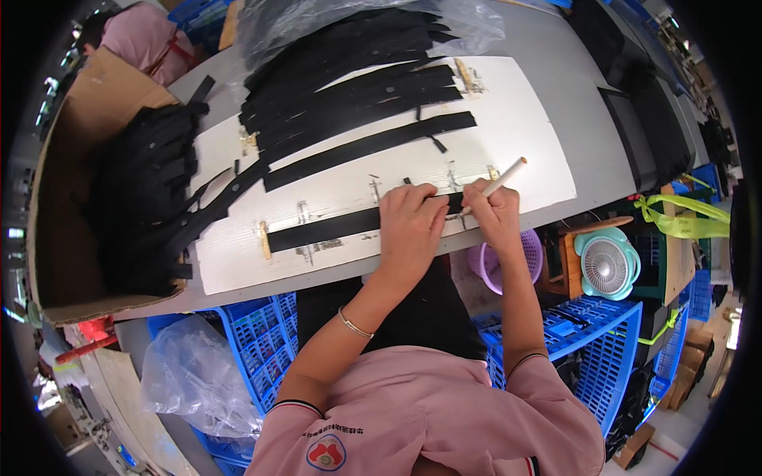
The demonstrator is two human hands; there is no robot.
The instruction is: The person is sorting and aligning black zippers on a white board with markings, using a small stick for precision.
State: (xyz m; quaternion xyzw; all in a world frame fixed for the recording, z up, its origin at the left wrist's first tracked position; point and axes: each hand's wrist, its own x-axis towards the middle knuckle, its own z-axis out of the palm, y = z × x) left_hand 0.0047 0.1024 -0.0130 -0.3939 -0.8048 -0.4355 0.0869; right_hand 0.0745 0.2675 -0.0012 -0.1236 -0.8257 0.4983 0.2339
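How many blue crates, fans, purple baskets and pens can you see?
Blue crates: 2
Fan: 1
Purple basket: 1
Pen, in the right hand: 1
Total: 5

A black strap (341, 226) lies across a white board (524, 151) marked with tan tape patches, low in the frame's middle. A white pen (496, 185) with a pale tip sits right of centre. More black straps (349, 95) cover the upper middle. The table (579, 103) is grey. The cardboard box (67, 159) at left is brown. Blue crates (262, 333) fill the lower frame, beside a teal fan (607, 264) and a lilac basket (528, 254). The person's shirt (429, 420) is pink.
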